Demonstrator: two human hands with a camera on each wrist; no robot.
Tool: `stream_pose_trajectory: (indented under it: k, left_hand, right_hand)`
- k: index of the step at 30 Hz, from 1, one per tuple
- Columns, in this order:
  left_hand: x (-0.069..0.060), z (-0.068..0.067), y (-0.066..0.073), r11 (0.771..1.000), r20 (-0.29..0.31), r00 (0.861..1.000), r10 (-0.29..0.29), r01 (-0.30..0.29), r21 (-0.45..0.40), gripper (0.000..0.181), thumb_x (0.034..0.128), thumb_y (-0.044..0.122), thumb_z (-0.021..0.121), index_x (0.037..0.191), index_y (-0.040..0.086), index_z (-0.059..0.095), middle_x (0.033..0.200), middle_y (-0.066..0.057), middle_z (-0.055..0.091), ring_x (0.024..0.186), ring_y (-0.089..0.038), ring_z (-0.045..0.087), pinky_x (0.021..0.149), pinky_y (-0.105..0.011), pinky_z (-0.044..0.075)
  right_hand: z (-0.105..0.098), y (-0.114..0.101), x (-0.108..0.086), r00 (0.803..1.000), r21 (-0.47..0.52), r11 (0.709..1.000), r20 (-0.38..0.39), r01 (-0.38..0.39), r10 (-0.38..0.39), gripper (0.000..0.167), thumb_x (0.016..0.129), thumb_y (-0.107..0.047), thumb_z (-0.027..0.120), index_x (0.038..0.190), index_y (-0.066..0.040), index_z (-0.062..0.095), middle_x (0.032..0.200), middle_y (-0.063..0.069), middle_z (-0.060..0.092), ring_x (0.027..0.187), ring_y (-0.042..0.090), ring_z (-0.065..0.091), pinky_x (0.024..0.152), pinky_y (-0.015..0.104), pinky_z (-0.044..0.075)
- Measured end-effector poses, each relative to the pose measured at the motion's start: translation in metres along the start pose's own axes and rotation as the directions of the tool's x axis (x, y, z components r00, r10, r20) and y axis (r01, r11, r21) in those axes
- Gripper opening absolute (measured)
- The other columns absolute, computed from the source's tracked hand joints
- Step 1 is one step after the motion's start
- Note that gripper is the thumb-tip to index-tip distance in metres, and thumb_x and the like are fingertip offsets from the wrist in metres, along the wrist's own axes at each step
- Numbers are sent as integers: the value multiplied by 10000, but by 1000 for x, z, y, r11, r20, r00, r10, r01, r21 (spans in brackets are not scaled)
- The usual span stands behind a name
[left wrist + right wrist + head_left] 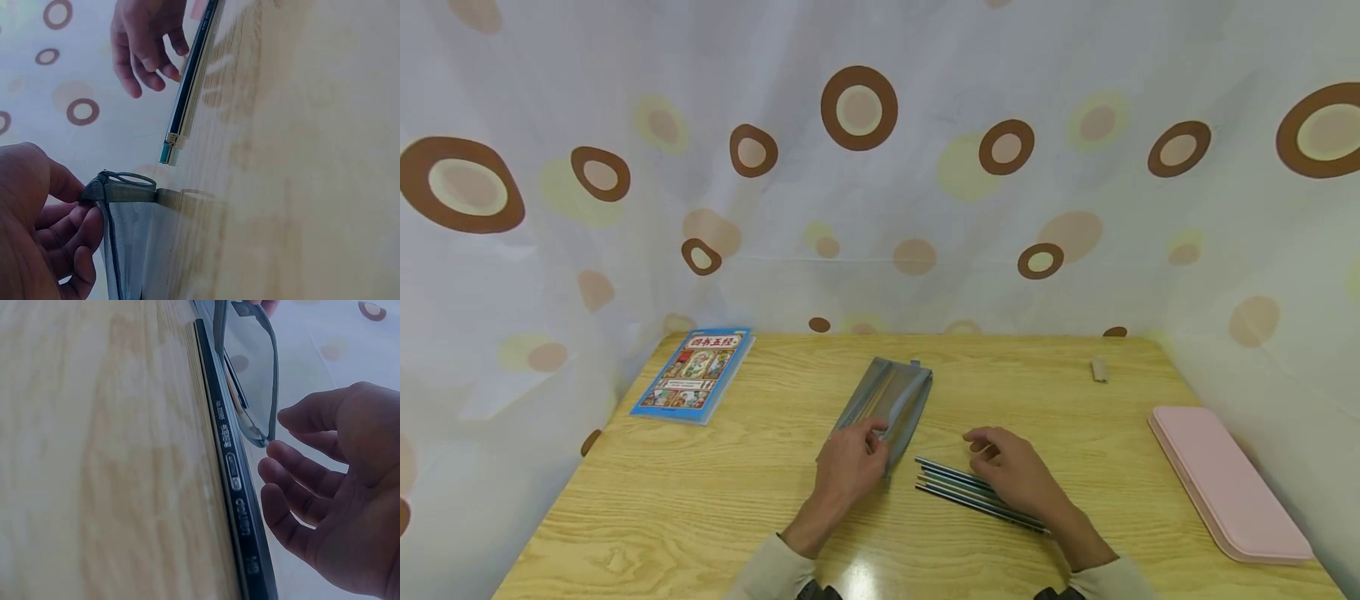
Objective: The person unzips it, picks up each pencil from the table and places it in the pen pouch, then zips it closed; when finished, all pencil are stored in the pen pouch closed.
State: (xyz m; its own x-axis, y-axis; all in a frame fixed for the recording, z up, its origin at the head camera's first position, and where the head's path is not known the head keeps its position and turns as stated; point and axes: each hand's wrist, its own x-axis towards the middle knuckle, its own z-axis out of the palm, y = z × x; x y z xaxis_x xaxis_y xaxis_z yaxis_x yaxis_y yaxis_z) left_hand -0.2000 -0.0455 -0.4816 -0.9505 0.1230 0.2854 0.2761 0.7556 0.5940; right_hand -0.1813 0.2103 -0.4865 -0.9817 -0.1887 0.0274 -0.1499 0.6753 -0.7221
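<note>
A grey see-through mesh pencil pouch (887, 400) lies mid-table, its near end lifted. My left hand (850, 458) pinches the pouch's edge between thumb and fingers, plainest in the left wrist view, where the pouch mouth (128, 190) gapes. Several dark pencils (970, 492) lie side by side on the table, right of the pouch. Just above them hovers my right hand (1018, 471), fingers loosely bent and holding nothing. In the right wrist view, the nearest pencil (228, 469) shows printed lettering. Whether pencils are inside the pouch I cannot tell.
A blue-bordered booklet (692, 375) lies at the table's back left. A pink case (1228, 483) sits along the right edge. A small beige eraser-like block (1099, 370) is at the back right. Behind the wooden table (700, 500) hangs a patterned curtain (925, 192).
</note>
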Motion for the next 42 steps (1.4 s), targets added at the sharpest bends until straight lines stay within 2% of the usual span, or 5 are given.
stream_pose_trajectory:
  k: [11,18,26,35,42]
  left_hand:
    - [-1,0,0,1000,0,1000,-3,3,-5,216,838,174,619,1026,160,726,708,79,651,519,0,460,463,-179,367]
    - [-1,0,-1,1000,1,1000,16,-16,-25,211,852,171,625,1034,138,726,715,68,658,488,5,440,437,-179,362]
    - [-2,0,-1,1000,-7,1000,20,-20,-14,210,843,164,630,1028,139,727,713,66,654,492,6,436,441,-177,359]
    - [-2,0,-1,1000,-2,1000,20,-20,-8,205,848,171,625,1022,142,729,723,58,666,496,4,448,438,-178,362]
    - [-2,1,0,1000,-9,1000,13,-13,-1,202,838,172,637,1013,146,732,721,65,663,525,-1,476,459,-178,374]
  right_hand:
    - [-3,5,-6,997,-132,989,47,68,-62,233,886,-147,656,1119,-150,672,930,-82,656,860,58,601,745,261,500]
    - [-5,7,-6,991,-138,985,98,101,-88,216,894,-124,649,1109,-128,669,894,-66,647,843,55,612,727,253,505]
    - [-5,8,-6,996,-192,978,58,78,-68,222,861,-54,669,1066,-135,688,878,-90,639,810,43,598,703,237,498]
    - [-3,11,-6,996,-202,976,52,77,-68,223,876,-71,653,1091,-125,679,855,-102,623,774,17,568,686,229,485]
    - [-3,9,-7,998,-191,981,67,32,-19,231,919,-100,617,1145,-95,667,945,-33,636,843,62,583,722,259,497]
